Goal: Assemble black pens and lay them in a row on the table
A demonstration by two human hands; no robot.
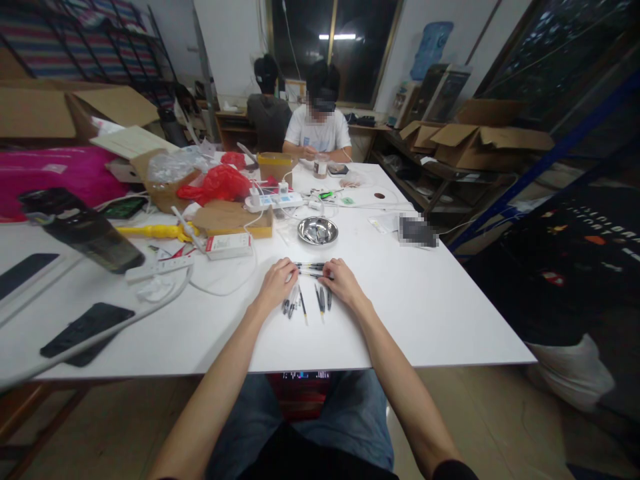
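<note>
The left grip (280, 283) and right grip (342, 283) curl at opposite ends of dark pens (312, 266) lying crosswise on the worktop (425, 313); whether either pinches them, I cannot tell. Loose pen parts (322, 300) lie nearer, a metal bowl (318, 231) beyond.

white lettering (603, 228) on black cloth (575, 300), apparently illegible

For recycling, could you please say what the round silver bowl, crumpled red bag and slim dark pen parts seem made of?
Round silver bowl: probably polished metal, given bright highlights. Crumpled red bag: seemingly glossy plastic film, from creased sheen. Slim dark pen parts: perhaps smooth plastic, being evenly coloured; too small to confirm.
</note>
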